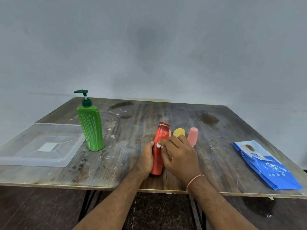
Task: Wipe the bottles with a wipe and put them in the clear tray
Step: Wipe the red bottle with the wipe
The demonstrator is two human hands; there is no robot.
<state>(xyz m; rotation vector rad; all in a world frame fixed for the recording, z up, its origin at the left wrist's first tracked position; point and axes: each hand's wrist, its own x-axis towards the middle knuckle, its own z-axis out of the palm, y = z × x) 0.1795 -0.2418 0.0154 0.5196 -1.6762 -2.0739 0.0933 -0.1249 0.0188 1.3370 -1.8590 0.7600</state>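
Note:
A red bottle [159, 146] with a dark red, gold-ringed cap stands upright near the table's front middle. My left hand [146, 159] grips its left side. My right hand [180, 155] presses a small white wipe [158, 145] against the bottle's front, fingers curled round the wipe. Behind my right hand stand a yellow-capped bottle [179, 132] and a pink bottle [192, 136], both partly hidden. A tall green pump bottle [90, 125] stands to the left. The clear tray [33, 161] lies at the far left with no bottles in it.
A blue pack of wipes [265, 165] lies at the right, near the table's front edge. The wooden table [116, 163] is stained and speckled with white spots. A grey wall stands right behind it.

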